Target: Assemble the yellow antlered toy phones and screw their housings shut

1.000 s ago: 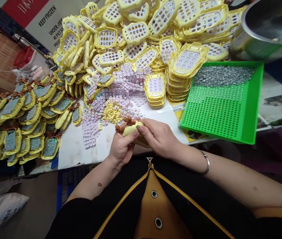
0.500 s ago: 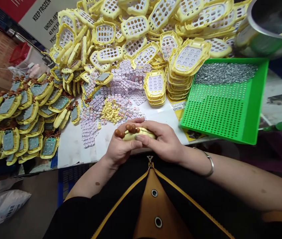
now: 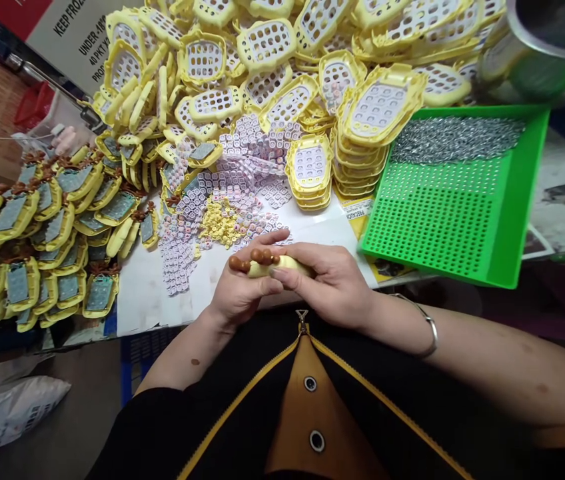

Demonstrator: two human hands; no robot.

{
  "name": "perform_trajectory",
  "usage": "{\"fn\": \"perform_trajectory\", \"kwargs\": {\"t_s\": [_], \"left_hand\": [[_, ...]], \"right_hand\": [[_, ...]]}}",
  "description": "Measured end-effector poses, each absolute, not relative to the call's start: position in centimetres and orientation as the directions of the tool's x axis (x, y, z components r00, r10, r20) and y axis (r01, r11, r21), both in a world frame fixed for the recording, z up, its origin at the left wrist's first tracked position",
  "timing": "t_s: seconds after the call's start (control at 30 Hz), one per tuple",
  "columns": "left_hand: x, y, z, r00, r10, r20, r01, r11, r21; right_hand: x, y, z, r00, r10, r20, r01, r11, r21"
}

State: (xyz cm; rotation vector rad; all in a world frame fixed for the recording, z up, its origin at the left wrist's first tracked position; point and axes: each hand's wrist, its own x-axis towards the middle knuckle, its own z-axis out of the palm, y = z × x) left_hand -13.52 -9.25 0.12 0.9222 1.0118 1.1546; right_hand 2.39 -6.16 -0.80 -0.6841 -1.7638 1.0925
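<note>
Between my two hands is a yellow plastic toy casing with brown antler-like knobs at its left end. My left hand wraps around the knobbed end, thumb along the near side. My right hand grips the other end, with its thumb pressed on the near side and fingers over the far side. The palms and fingers hide most of the casing. Just beyond my hands lie a heap of small yellow pieces and sheets of pale purple button pads.
Perforated yellow shells are piled at the back, with a shell stack nearer. At right are a green tray holding small metal screws and a steel bowl. Antlered casings with grey panels crowd the left.
My hands have turned the casing so its long edge faces up, and my right hand has shifted along it. Both hands have kept their hold. The camera view has moved slightly.
</note>
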Motion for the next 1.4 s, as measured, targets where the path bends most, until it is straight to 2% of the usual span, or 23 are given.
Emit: {"fn": "perform_trajectory", "kwargs": {"t_s": [0.13,0.2,0.3,0.47,0.6,0.67,0.73,0.83,0.93,1.07,1.17,1.3,1.4], "left_hand": [[-14.4,-9.1,-0.2,0.087,0.992,-0.089,-0.293,0.111,0.95],[-14.7,-9.0,-0.4,0.086,0.995,-0.05,-0.345,0.077,0.935],[-14.8,-8.8,-0.4,0.107,0.993,-0.049,-0.403,0.088,0.911],[-14.7,-8.5,-0.1,0.159,0.987,-0.039,-0.434,0.105,0.895],[-14.9,-8.5,-0.2,0.058,0.997,-0.043,-0.394,0.062,0.917],[-14.7,-8.6,-0.3,0.05,0.995,-0.082,-0.433,0.095,0.896],[-14.4,-8.7,-0.3,0.075,0.991,-0.112,-0.48,0.134,0.867],[-13.7,-8.5,0.0,0.104,0.985,-0.141,-0.505,0.174,0.845],[-13.2,-8.3,0.3,0.075,0.987,-0.139,-0.493,0.158,0.856],[-13.0,-8.4,-0.1,0.024,0.981,-0.191,-0.487,0.178,0.855],[-13.3,-8.7,-0.9,0.038,0.978,-0.203,-0.467,0.197,0.862],[-13.4,-8.7,-1.6,0.035,0.977,-0.21,-0.324,0.21,0.923],[-13.3,-8.5,-1.4,0.045,0.972,-0.231,-0.255,0.234,0.938]], "right_hand": [[3.0,-5.6,-0.7,-0.478,0.725,0.495,-0.042,0.545,-0.838],[3.5,-5.4,-0.8,-0.481,0.684,0.549,0.036,0.641,-0.767],[3.9,-5.6,-1.1,-0.452,0.649,0.612,0.163,0.735,-0.659],[3.0,-5.7,-1.7,-0.333,0.552,0.764,0.172,0.832,-0.527],[2.7,-4.8,-1.8,-0.382,0.577,0.722,-0.003,0.78,-0.625],[3.1,-4.4,-1.8,-0.438,0.578,0.689,-0.017,0.76,-0.649],[3.5,-4.3,-1.8,-0.445,0.572,0.69,0.071,0.79,-0.609],[3.8,-4.6,-1.5,-0.407,0.52,0.751,0.229,0.854,-0.467],[3.6,-4.8,-1.4,-0.365,0.459,0.81,0.271,0.885,-0.379],[3.3,-4.8,-1.9,-0.332,0.497,0.802,0.274,0.864,-0.422],[3.4,-4.8,-2.1,-0.353,0.563,0.748,0.248,0.827,-0.505],[3.5,-5.0,-1.8,-0.438,0.624,0.647,0.276,0.778,-0.564],[3.3,-4.8,-1.6,-0.439,0.616,0.654,0.263,0.785,-0.562]]}}
